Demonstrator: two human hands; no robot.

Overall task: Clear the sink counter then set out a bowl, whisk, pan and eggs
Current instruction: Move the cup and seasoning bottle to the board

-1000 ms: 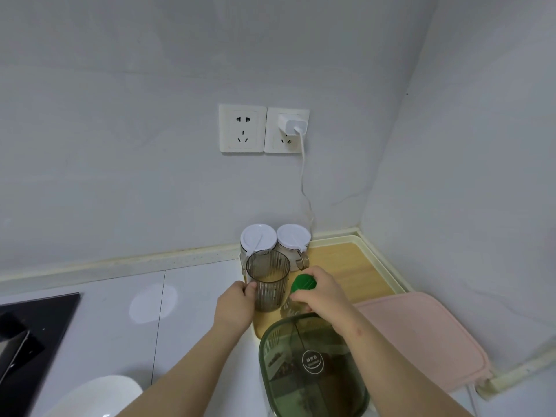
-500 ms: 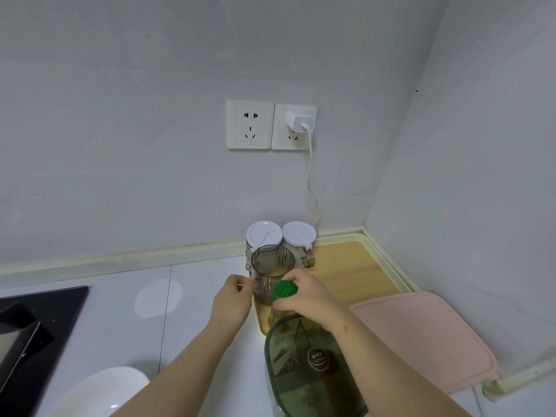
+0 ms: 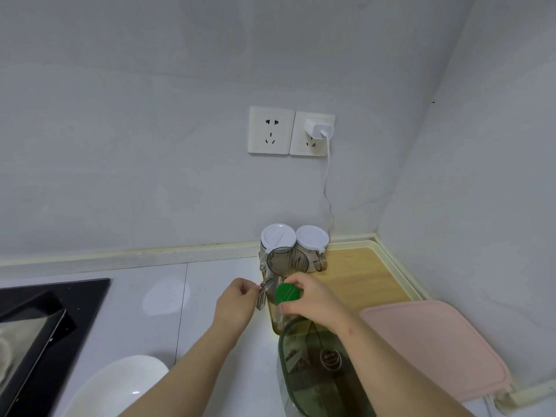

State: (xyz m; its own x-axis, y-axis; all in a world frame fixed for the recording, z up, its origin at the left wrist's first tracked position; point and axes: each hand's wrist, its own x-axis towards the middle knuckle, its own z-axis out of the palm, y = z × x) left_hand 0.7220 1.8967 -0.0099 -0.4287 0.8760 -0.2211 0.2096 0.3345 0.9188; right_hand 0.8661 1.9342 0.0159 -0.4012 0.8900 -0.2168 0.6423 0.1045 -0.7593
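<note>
A smoky transparent cup (image 3: 287, 261) with a side handle stands on the wooden tray (image 3: 361, 275) in the counter's corner. My left hand (image 3: 236, 302) pinches the cup's handle. My right hand (image 3: 313, 299) grips a clear bottle by its neck, just under its green cap (image 3: 288, 293), beside the cup. Two jars with white lids (image 3: 293, 239) stand behind the cup against the wall. A white bowl (image 3: 117, 386) sits at the bottom left on the white counter.
A container with a green-rimmed clear lid (image 3: 319, 365) stands under my right forearm. A pink mat (image 3: 436, 347) lies at the right. The black cooktop (image 3: 45, 320) is at the left. A charger (image 3: 319, 127) with a hanging cable sits in the wall socket.
My left hand slid from the cup's side to its handle. My right hand with the green-capped bottle stays beside the cup. The view shifted a little.
</note>
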